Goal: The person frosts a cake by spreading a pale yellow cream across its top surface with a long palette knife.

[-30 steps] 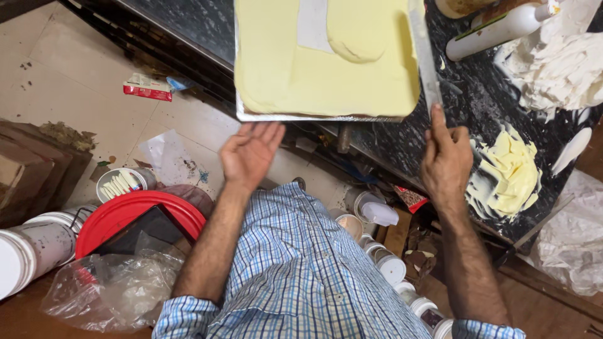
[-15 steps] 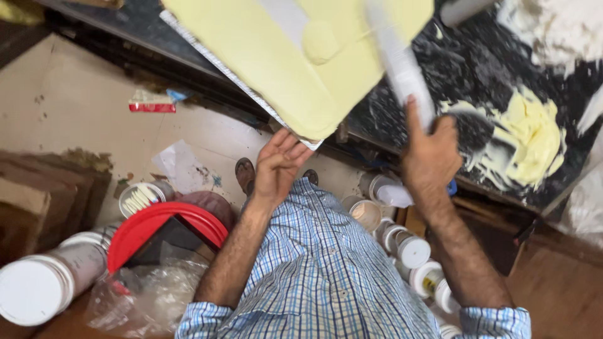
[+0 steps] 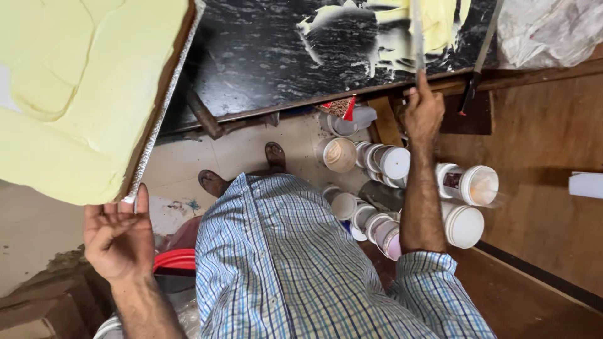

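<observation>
The left hand (image 3: 116, 235), open-palmed, is steadying the frosted cake board (image 3: 164, 100) at its seven o'clock corner; soft icing smears, so the rigid edge is safest. The right hand (image 3: 422, 113) is gripping a long spatula (image 3: 416, 31).

Large slab cake (image 3: 69, 94), coated in smooth pale yellow cream, on a foil-edged board, raised and tilted left of the black marble counter (image 3: 270, 56). Long flat spatula blade (image 3: 417, 34) (smeared with cream), upright over that counter's front edge, near yellow cream smears.
</observation>
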